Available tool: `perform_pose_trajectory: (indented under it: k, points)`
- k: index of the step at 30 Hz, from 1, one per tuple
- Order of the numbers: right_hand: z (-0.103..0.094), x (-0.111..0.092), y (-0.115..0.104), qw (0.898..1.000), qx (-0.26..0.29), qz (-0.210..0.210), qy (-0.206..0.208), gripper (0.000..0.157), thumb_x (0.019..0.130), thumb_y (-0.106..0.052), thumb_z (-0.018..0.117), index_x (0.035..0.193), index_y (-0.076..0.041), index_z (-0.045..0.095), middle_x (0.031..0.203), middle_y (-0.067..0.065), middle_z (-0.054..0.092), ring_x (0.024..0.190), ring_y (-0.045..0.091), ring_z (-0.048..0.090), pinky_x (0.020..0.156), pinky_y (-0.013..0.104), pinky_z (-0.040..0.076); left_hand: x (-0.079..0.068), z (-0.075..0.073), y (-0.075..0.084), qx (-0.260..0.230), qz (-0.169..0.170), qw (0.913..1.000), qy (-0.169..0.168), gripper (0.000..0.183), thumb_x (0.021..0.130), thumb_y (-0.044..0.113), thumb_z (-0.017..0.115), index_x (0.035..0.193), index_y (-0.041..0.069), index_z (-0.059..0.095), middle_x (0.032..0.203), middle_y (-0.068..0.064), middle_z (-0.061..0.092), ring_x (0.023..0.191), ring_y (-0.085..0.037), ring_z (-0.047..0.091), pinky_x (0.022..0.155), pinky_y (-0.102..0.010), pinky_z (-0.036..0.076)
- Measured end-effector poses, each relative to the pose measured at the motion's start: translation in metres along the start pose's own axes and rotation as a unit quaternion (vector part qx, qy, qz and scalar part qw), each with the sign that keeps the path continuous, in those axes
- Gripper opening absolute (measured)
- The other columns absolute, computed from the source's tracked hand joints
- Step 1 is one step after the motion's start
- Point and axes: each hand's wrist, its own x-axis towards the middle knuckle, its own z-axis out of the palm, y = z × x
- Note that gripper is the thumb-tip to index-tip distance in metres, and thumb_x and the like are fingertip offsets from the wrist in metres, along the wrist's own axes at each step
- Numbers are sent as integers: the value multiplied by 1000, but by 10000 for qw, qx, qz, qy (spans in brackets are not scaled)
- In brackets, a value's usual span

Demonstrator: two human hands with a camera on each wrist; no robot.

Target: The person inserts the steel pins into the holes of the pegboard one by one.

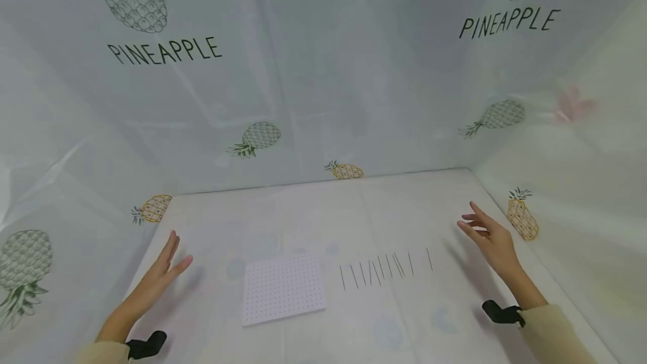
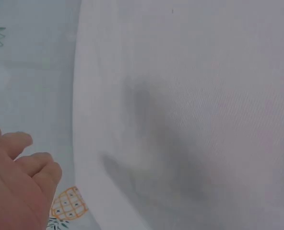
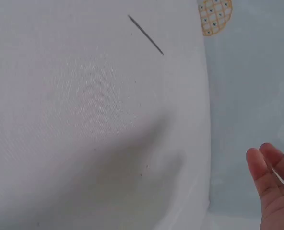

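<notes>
My left hand (image 1: 158,275) hovers over the left side of the white table, fingers fairly straight, thumb apart, nothing held. Over the right side hangs my right hand (image 1: 492,243), its fingers loosely bent and holding nothing. Between the hands lies a flat white pegboard (image 1: 284,288) covered in rows of small holes. To its right, several thin dark sticks (image 1: 379,267) lie in a loose row, most of them roughly parallel and two close together at a slant. One dark stick (image 3: 146,35) also appears at the top of the right wrist view, apart from the hand.
The white table (image 1: 323,206) has a straight back edge against a pale curtain (image 1: 323,72) printed with pineapples. Similar sheeting hangs at both sides. A black strap (image 1: 146,346) is on the left wrist, and another black strap (image 1: 502,313) on the right.
</notes>
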Motion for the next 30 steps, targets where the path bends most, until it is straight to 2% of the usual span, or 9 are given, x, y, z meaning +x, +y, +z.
perform_pose_trajectory:
  k: [2, 4, 5, 7, 10, 11, 13, 21, 30]
  points:
    - [2, -2, -3, 9997, 236, 82, 7, 60, 96, -20, 69, 148, -2, 46, 113, 19, 67, 91, -13, 56, 76, 5, 43, -1, 4, 1, -303, -15, 9995, -27, 82, 107, 31, 46, 156, 26, -20, 163, -17, -12, 146, -41, -8, 110, -64, 0]
    - [4, -4, -5, 9987, 451, 247, -11, 54, 96, -20, 69, 142, 2, 52, 106, 13, 69, 83, -7, 61, 72, 8, 46, -3, 8, 2, -589, -102, 9982, -69, 79, 108, 31, 43, 157, 25, -19, 164, -17, -7, 147, -40, -2, 112, -60, 1]
    - [6, -5, -6, 9979, 539, 354, -8, 51, 96, -20, 70, 138, 3, 56, 101, 9, 70, 79, -4, 63, 69, 10, 47, -3, 10, 2, -686, -140, 9975, -90, 78, 108, 31, 42, 157, 23, -18, 164, -18, -5, 148, -36, 2, 116, -52, 5]
    - [7, -7, -8, 9952, 796, 568, -25, 47, 96, -18, 69, 133, 7, 59, 96, 0, 72, 75, 5, 66, 69, 12, 48, -5, 16, 2, -949, -145, 9953, -142, 74, 109, 29, 39, 158, 18, -15, 163, -20, -2, 148, -21, 13, 116, -35, 16]
    - [9, -11, -11, 9881, 1195, 965, -15, 44, 95, -18, 69, 128, 10, 61, 89, -9, 73, 71, 10, 67, 70, 12, 48, -6, 26, 1, -1315, -24, 9912, -160, 70, 110, 26, 36, 158, 7, -10, 162, -26, 1, 135, 6, 31, 101, -11, 29]
    - [10, -12, -12, 9862, 1272, 1063, -29, 44, 96, -19, 69, 127, 10, 61, 89, -11, 73, 71, 11, 67, 71, 12, 48, -6, 29, 1, -1435, 55, 9895, -156, 68, 110, 23, 35, 158, 3, -8, 161, -29, 2, 129, 13, 34, 95, -6, 30]
    - [11, -15, -13, 9812, 1463, 1256, -52, 45, 96, -20, 69, 127, 12, 60, 89, -11, 73, 71, 12, 67, 73, 12, 48, -6, 37, 1, -1611, 166, 9867, -138, 66, 110, 21, 36, 157, -3, -4, 159, -32, 5, 120, 18, 39, 94, -6, 32]
    - [22, -23, -14, 9653, 1997, 1660, -252, 41, 95, -14, 69, 121, 17, 60, 84, -4, 73, 71, 16, 67, 68, 22, 54, -9, 64, 6, -1781, 9, 9840, -55, 58, 109, 19, 37, 154, -11, 15, 153, -37, 23, 117, 6, 51, 95, -16, 42]
    - [34, -35, -23, 9566, 2101, 2012, -149, 41, 94, -16, 72, 113, 19, 62, 84, 13, 73, 69, 16, 66, 63, 27, 55, -10, 92, 18, -1982, -438, 9787, 302, 58, 109, 27, 41, 148, -14, 30, 150, -32, 36, 125, -23, 53, 95, -20, 44]
